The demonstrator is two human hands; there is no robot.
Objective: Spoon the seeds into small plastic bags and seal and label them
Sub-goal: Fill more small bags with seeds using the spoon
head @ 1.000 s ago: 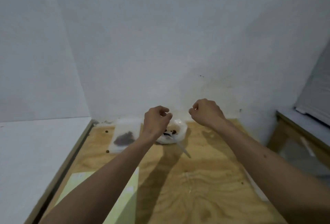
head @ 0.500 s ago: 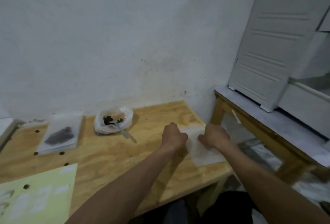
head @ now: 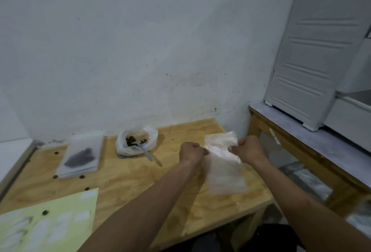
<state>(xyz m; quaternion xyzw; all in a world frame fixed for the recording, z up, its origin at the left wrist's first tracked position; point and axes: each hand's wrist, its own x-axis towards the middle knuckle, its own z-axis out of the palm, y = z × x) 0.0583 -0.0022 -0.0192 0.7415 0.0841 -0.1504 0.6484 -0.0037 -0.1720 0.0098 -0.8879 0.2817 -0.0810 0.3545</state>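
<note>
An empty clear plastic bag [head: 219,151] is lifted off a stack of bags [head: 227,179] lying at the right end of the wooden table [head: 128,179]. My left hand [head: 191,152] pinches its left edge and my right hand [head: 250,150] pinches its right edge. Further left, a white plastic bowl-like bag [head: 136,141] holds dark seeds with a spoon [head: 145,152] resting in it. A filled, flat bag of dark seeds [head: 80,157] lies at the far left by the wall.
A pale green label sheet [head: 46,223] with white stickers lies at the front left. A second wooden bench [head: 307,147] with a white cabinet [head: 319,50] stands to the right, across a narrow gap. The wall runs right behind the table.
My view swung right from the seed bowl. Both hands came down to the stack at the table's right end and have now lifted one bag by its edges.
</note>
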